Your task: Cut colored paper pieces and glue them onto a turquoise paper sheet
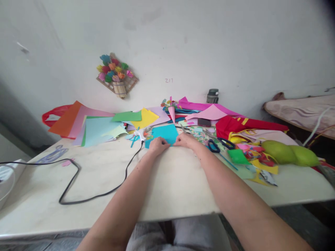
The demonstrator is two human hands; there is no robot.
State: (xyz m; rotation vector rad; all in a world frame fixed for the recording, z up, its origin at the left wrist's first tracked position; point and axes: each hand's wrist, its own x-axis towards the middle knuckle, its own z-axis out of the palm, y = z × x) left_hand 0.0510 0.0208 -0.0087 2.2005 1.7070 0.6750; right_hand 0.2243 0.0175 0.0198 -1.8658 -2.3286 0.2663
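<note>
A sheet of bright blue paper (164,132) lies on the table in front of me, near the middle of the view. My left hand (158,145) is closed at its near left edge, fingers curled over the paper. At the near right corner, my right hand (184,140) pinches the same sheet between thumb and fingers. Just left of the sheet rests a white glue gun (140,135) with a black cord. Scissors with dark blue handles (214,146) lie to the right of my right hand.
Coloured paper sheets (102,129) are spread along the wall at the left. A pink paper cone with small flowers (171,113) is behind the blue sheet. Paper scraps (199,136), a red cloth (227,127) and green pomelo-like fruits (280,152) lie right. The cord (90,201) crosses the left table.
</note>
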